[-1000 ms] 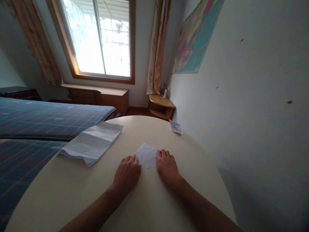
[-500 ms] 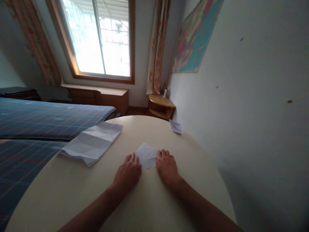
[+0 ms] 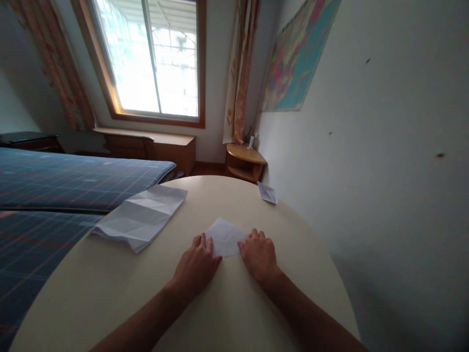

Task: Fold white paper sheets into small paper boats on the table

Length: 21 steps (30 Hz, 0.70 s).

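A person's two bare hands rest on a round, cream-coloured table (image 3: 205, 313), seen from above. Between them, near the middle of the tabletop, lies a small folded piece of white paper (image 3: 224, 238), its pointed end facing away from the person. The left hand (image 3: 196, 258) is palm down with fingers and thumb spread apart, fingertips on the paper's left edge and the thumb reaching toward its near edge. The right hand (image 3: 259, 253) is curled at the right edge, its thumb at the near right corner; whether it pinches the paper cannot be told. Farther off to the left, a larger creased sheet (image 3: 142, 215) lies by the table's rim. At the far right rim sits a small folded paper piece (image 3: 267, 193). Beyond are a blue plaid mattress (image 3: 80, 178), a bright window (image 3: 172, 63) and a colourful wall map (image 3: 296, 63).
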Motion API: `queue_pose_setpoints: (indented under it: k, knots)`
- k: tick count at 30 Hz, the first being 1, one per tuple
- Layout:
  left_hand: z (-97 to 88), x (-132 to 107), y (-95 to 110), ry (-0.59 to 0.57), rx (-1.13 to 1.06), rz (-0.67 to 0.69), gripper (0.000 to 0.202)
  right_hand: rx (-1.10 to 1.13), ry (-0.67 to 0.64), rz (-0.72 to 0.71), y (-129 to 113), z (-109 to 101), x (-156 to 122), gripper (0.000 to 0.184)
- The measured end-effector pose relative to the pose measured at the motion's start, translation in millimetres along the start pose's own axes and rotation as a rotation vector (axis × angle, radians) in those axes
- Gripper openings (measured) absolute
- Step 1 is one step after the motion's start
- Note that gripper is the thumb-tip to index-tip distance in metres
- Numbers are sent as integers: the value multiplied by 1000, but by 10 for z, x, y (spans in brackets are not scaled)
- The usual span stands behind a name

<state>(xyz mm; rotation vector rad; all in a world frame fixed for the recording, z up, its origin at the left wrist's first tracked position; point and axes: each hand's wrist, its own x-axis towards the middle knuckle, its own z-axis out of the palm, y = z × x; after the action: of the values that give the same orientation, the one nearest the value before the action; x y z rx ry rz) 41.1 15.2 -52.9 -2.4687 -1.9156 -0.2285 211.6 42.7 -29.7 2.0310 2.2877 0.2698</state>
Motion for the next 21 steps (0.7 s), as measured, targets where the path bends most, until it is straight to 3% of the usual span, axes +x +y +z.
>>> queue_pose_setpoints:
  k: [5,10,15,21]
  knots:
    - [-35,1,13,-17,-20,-15,57,37,-65,-13,114,-118,-50,36]
    - [-33,4,-7,-27,-15,-16,60,96,-20,-42,184,-50,13,34]
    - [-25,18,-55,-26,-21,-16,60,246,41,-267,263,85,122,34]
    - [-77,40,-112,-31,-25,3,53,426,-6,-467,422,161,218,57]
